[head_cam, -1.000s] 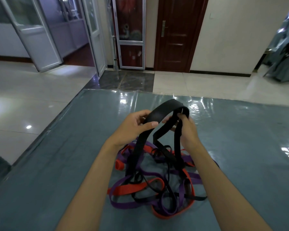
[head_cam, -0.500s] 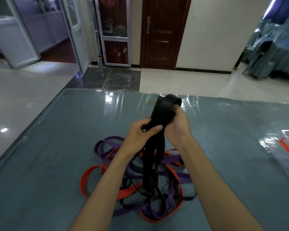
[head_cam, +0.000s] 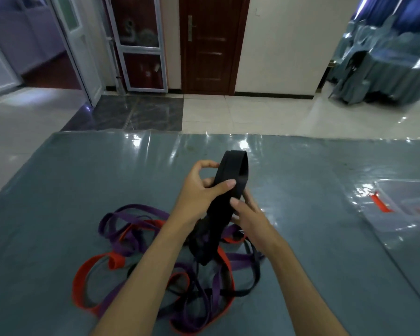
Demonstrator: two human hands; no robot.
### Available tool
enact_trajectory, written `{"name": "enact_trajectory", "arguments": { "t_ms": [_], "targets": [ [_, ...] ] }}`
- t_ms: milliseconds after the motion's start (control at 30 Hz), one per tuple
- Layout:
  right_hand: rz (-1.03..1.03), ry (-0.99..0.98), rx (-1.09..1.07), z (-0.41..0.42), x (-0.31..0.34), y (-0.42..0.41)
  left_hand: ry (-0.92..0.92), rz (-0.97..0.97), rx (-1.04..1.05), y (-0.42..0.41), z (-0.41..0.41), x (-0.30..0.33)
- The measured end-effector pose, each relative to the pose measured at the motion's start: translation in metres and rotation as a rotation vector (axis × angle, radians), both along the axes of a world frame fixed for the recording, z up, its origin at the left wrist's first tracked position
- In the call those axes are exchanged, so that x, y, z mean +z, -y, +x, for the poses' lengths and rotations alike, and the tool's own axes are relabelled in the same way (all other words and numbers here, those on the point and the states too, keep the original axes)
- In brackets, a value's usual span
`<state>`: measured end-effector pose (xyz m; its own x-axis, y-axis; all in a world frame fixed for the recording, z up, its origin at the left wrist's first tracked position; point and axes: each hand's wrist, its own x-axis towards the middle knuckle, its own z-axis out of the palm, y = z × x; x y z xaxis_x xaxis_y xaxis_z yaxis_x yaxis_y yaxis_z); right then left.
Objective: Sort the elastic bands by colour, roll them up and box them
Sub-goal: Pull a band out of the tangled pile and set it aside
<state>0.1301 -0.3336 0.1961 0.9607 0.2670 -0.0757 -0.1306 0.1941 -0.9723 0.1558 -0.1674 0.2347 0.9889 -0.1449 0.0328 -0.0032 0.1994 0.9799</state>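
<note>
Dim, bluish, glare patches, edges blurred

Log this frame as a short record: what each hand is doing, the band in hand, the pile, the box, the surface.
left hand: grips the black band near its top
right hand: holds the band lower down
black band: gathered into a folded bundle, raised above the pile
pile: purple, red and black bands, tangled
box: clear plastic, far right, red inside
surface: grey-blue, glossy

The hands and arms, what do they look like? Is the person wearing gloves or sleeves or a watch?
No gloves. The left hand and right hand are both bare, and both forearms are bare as far as the picture's bottom edge, so no sleeves show. No watch, ring or bracelet is visible. The fingernails look short and plain.
</note>
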Motion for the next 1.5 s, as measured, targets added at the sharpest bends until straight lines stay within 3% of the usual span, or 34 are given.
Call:
{"name": "enact_trajectory", "arguments": {
  "t_ms": [67,267,400,567,933,1200,1367,1500],
  "targets": [
    [-0.042,-0.010,0.008,-0.010,-0.015,0.016,-0.008,-0.009,0.039,0.026,0.006,0.006],
    [-0.122,0.039,-0.292,-0.012,-0.026,0.082,-0.067,-0.064,0.125,0.117,0.026,0.008],
    [-0.134,0.089,-0.366,-0.013,-0.025,0.145,-0.133,-0.115,0.144,0.178,0.045,-0.005],
    [-0.156,0.020,-0.348,-0.016,-0.030,0.225,-0.261,-0.039,0.131,0.250,0.062,-0.048],
    [-0.202,-0.402,-0.133,-0.008,-0.096,0.340,-0.682,0.037,0.007,0.346,0.070,-0.159],
    [-0.225,-0.394,-0.209,0.031,-0.148,0.374,-0.451,0.215,-0.117,0.369,0.105,-0.173],
    [-0.398,-0.344,-0.223,0.060,-0.186,0.373,-0.476,0.447,-0.179,0.359,0.118,-0.186],
    [-0.466,-0.379,-0.251,0.073,-0.213,0.366,-0.531,0.685,-0.282,0.345,0.081,-0.219]
  ]
}}
